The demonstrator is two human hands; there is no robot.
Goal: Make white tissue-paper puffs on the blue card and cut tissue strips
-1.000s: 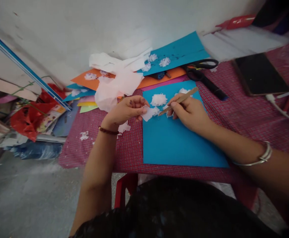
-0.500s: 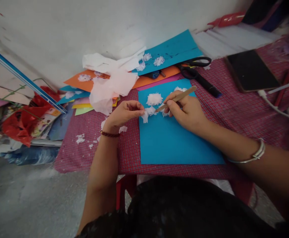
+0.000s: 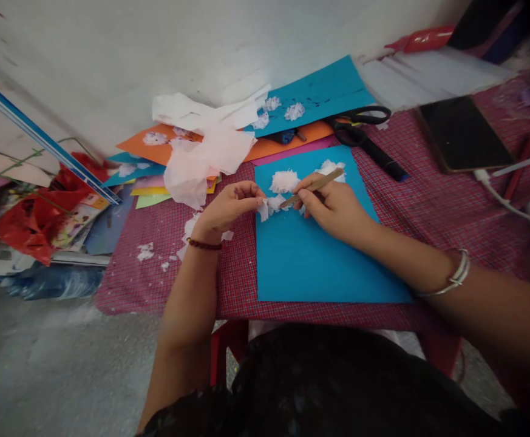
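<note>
- Head view: the left hand (image 3: 228,209) pinches a small scrap of white tissue (image 3: 263,210) between thumb and fingertips, right at the left edge of the blue card sheet (image 3: 319,261) that lies flat on the red checked tablecloth (image 3: 428,200).
- The right hand (image 3: 332,206) has its fingers closed around a thin wooden stick (image 3: 312,185), held like a pencil; the stick's lower tip touches the tissue scrap, its upper end slants up and to the right.
- Compared with half a second ago, the stick lies flatter and its upper end sits lower, over the card's far edge; the two hands are a little closer together, and the scrap has kept its place at the card's left edge. A second ago the piece in the left hand looked larger and looser.
- Two fluffed white tufts (image 3: 284,181) rest on the card just beyond the hands, placed as before; a third bit lies half hidden under the right hand.
- Behind, a heap of crumpled tissue paper (image 3: 205,155) covers orange and blue sheets, black scissors (image 3: 360,121) lie beside them, and a dark phone (image 3: 467,133) lies at the right. White crumbs (image 3: 145,252) dot the cloth left of the left wrist.
</note>
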